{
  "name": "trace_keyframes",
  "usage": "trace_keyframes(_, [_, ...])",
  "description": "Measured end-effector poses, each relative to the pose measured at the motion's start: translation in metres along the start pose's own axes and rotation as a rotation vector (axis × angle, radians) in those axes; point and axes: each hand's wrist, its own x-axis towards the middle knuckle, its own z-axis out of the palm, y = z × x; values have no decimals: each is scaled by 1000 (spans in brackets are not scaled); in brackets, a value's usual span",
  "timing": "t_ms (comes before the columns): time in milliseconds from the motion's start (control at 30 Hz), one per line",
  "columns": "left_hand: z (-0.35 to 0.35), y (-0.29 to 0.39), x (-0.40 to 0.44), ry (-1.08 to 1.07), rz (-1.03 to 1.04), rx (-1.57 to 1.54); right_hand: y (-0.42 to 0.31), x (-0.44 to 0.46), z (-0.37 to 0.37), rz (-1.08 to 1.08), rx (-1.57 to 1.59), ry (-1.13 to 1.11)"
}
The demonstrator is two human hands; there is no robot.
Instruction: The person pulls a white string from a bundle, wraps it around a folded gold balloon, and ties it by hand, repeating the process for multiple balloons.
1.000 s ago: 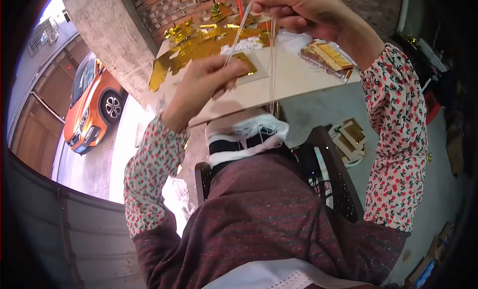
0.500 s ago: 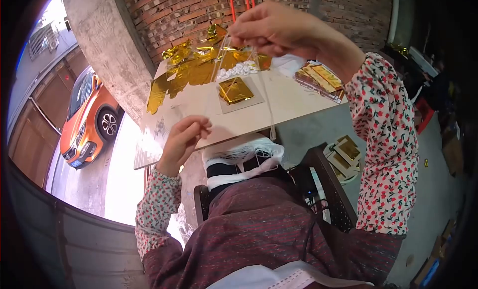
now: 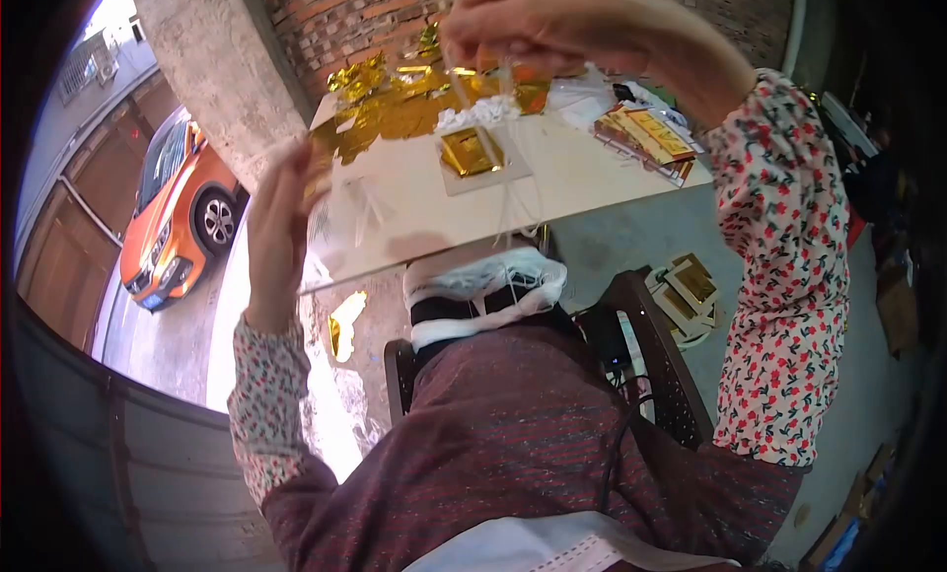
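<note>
- White threads [image 3: 509, 199] hang lengthwise, near vertical, pointing down toward the lap [image 3: 503, 380].
- Right hand [image 3: 513, 25] pinches them high over the table [image 3: 395, 202].
- Left hand [image 3: 280, 222], blurred, is well apart; its grip, impossible to tell.

Brick wall [image 3: 345, 20] behind pale table [image 3: 582, 168]; concrete pillar [image 3: 212, 59], grey floor [image 3: 631, 232].

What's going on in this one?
A seated person holds up thin white strings in the right hand. The left hand, blurred, is raised near the left side of the table; whether it grips anything is unclear. A gold square lies on a pale board there, and white thread lies across the lap.
</note>
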Motion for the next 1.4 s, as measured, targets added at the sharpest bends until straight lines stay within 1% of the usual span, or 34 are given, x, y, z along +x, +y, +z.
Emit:
trace_keyframes(33, [11,12,8,-55,96,-16,-3,3,5,31,-19,44])
trace_keyframes(67, [25,28,14,-149,226,58,-5,5,9,71,30,86])
trace_keyframes(100, [45,40,21,-174,299,102,-6,8,11,111,71,135])
trace_keyframes(133, [57,45,29,-244,360,35,-1,4,7,27,88,73])
trace_keyframes(200, [126,102,30,63,-66,-265,-2,3,7,5,91,46])
trace_keyframes(267, [127,80,45,-172,69,-197,5,12,6,-21,74,7])
trace_keyframes(300, [106,30,59,-549,420,36,4,10,8,-43,123,-11])
trace_keyframes(333, [115,17,50,-510,287,-63,2,5,10,-67,172,-26])
trace_keyframes(367, [139,10,42,-404,273,-208,3,2,11,-90,223,-41])
trace_keyframes(433, [133,-11,33,-519,-27,-139,22,22,-1,-43,325,60])
trace_keyframes(500, [131,-44,5,-549,-100,-53,30,17,-9,-54,429,131])
trace_keyframes(533, [125,-63,-13,-533,-183,20,30,13,-11,-53,476,76])
trace_keyframes(567, [119,-78,-31,-522,-243,96,23,2,-11,-70,432,95])
trace_keyframes(600, [109,-84,-47,-600,-258,41,15,-9,-11,-86,389,115])
trace_keyframes(633, [92,-107,-65,-647,-210,-32,28,3,-4,-168,371,246])
trace_keyframes(667, [82,-100,-79,-688,-310,97,22,-3,-5,-175,400,197])
trace_keyframes(700, [67,-107,-92,-714,-286,193,15,-5,-6,-180,421,140])
trace_keyframes(733, [58,-87,-92,-804,-388,298,9,-6,-4,-185,377,135])
trace_keyframes(767, [47,-83,-93,-761,-568,319,3,-9,0,-186,336,127])
trace_keyframes(833, [9,-102,-91,-605,-478,245,-13,-14,10,-149,294,13])
trace_keyframes(867, [-1,-85,-79,-521,-323,159,-16,-11,17,-182,213,-36])
trace_keyframes(900, [3,-70,-73,-436,-185,69,-3,-9,28,-204,143,-89])
trace_keyframes(967, [24,-41,-47,-77,-250,-51,20,4,55,-427,82,-233])
trace_keyframes(1033, [57,-11,-25,-223,-37,-350,32,11,80,-452,41,-346])
trace_keyframes(1067, [70,-11,-17,-178,-55,-365,46,20,93,-534,29,-346])
trace_keyframes(1100, [75,-18,-10,-261,-97,-399,61,25,107,-613,20,-341])
trace_keyframes(1133, [98,37,-63,-356,-117,-450,15,-57,129,-797,-250,144])
trace_keyframes(1167, [106,34,-66,-440,-171,-496,10,-59,127,-654,-278,-2])
trace_keyframes(1200, [120,53,-68,-349,-315,-459,-4,-56,123,-515,-299,-151])
trace_keyframes(1233, [119,50,-68,-342,-380,-430,-9,-51,120,-383,-322,-301])
trace_keyframes(1300, [106,32,-73,-338,-432,-393,23,-51,134,-725,-78,86])
trace_keyframes(1367, [93,17,-74,-333,-450,-368,32,-42,133,-733,114,183])
trace_keyframes(1400, [88,12,-75,-332,-458,-359,32,-42,124,-623,68,87])
